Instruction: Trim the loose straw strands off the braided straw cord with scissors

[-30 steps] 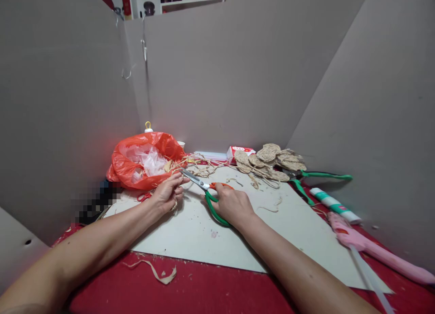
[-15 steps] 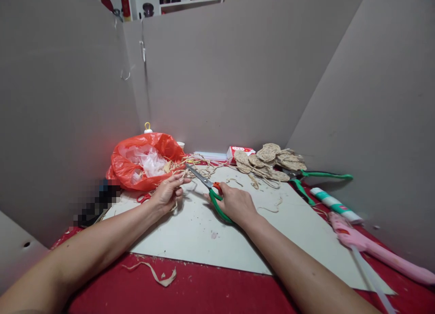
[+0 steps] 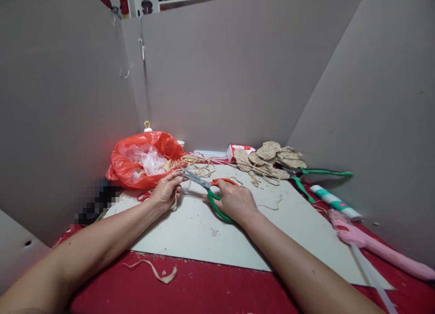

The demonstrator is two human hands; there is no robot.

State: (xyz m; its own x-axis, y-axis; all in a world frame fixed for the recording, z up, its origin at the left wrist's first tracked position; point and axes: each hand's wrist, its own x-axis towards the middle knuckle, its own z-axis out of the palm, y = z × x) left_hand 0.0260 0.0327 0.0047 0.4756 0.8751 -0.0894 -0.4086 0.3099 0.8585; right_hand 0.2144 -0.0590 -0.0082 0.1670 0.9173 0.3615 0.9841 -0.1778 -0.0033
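My right hand is closed on green and orange scissors, whose blades point left toward my left hand. My left hand pinches a piece of tan braided straw cord that hangs from its fingers; the blade tips sit right at its fingertips. Both hands rest over a pale board lying on a red cloth. A tangle of loose straw strands lies just behind the hands.
An orange plastic bag sits at the back left. Several coiled straw discs are piled at the back right, beside a red and white box, green-handled pliers, a white and green tube and a pink glue gun. Grey partition walls close three sides.
The scissors have swung back down and left, so their tips now meet my left hand's fingertips. My left hand has stayed in place with the cord.
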